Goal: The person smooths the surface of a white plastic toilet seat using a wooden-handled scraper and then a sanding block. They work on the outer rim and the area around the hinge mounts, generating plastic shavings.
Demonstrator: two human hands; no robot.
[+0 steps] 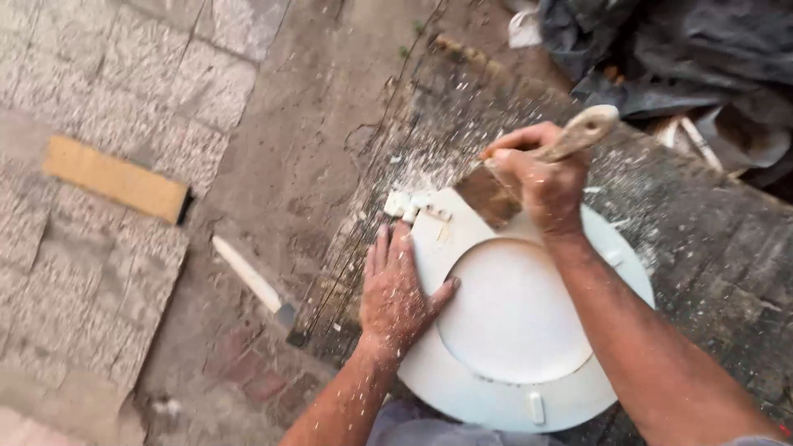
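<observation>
A white toilet seat (462, 363) lies upside down on a rough, dusty wooden board (686, 239). My left hand (396, 289) presses flat on the seat's left rim, fingers spread. My right hand (541, 177) grips the pale wooden handle of a wide metal scraper (491, 196). The blade rests on the seat near its white hinge pieces (409, 204) at the far end. Small white bumpers (536, 407) stick up from the rim.
A white-handled tool (252, 278) lies on the dirt ground to the left of the board. A yellowish wooden block (116, 177) rests on stone paving farther left. Dark crumpled sheeting (686, 58) is heaped at the top right. White flakes dot the board.
</observation>
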